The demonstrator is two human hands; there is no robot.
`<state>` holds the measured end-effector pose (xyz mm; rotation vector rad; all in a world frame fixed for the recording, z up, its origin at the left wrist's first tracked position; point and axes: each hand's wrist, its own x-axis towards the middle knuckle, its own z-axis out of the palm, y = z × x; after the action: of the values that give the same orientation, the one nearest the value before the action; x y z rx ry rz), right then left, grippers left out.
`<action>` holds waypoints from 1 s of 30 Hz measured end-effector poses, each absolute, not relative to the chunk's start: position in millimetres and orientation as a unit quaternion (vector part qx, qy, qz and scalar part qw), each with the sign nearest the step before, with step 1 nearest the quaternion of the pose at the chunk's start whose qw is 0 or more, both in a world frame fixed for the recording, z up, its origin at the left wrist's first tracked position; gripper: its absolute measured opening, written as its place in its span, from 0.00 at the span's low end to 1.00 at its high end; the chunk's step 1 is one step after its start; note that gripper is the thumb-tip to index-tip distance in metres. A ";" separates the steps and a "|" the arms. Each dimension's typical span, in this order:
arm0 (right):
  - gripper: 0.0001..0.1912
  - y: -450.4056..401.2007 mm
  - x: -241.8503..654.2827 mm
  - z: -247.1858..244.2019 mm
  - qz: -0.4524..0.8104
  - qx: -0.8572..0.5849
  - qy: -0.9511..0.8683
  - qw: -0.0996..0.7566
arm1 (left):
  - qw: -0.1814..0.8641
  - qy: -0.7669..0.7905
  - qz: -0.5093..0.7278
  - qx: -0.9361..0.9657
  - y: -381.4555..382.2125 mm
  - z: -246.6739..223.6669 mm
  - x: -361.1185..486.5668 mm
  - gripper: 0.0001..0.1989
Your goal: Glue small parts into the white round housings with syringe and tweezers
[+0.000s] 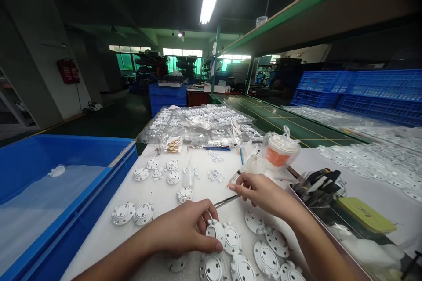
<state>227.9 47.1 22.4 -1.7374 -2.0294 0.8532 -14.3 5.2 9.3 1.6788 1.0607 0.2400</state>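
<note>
My left hand [189, 228] is closed around a round white part [216, 233], thumb and fingers at its edges, above several similar white discs [267, 258]. To the right, my right hand [252, 189] has its thumb and index finger together beside a syringe with an orange tip [234, 177]; whether it grips the syringe is unclear. Dark tweezers [226, 201] lie between the hands, their far end reaching under my right fingers. Small white pieces [216, 175] lie in piles farther back, next to a clear bottle [188, 178] and more discs [140, 174].
A blue bin [75, 210] borders the left side. Bagged white parts [204, 118] lie at the back, with cotton swabs [173, 145] before them. A lidded cup [281, 149] and a tool box [325, 232] stand to the right.
</note>
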 end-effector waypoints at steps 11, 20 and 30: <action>0.15 41.3 187.4 6.0 0.461 -0.427 -0.748 0.213 | 0.517 0.419 0.120 0.737 3.4 5.0 -15.7 0.25; 0.26 53.3 211.7 19.5 0.444 -0.430 -0.688 0.379 | 0.499 0.427 0.109 0.746 1.4 7.9 -13.5 0.23; 0.22 77.0 231.4 15.4 0.443 -0.375 -0.641 0.503 | 0.473 0.408 0.104 0.774 5.1 6.4 -16.2 0.25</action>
<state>231.4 77.0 15.4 -0.9057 -1.5471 1.0698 -16.2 5.1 6.4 1.8942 0.9991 0.2545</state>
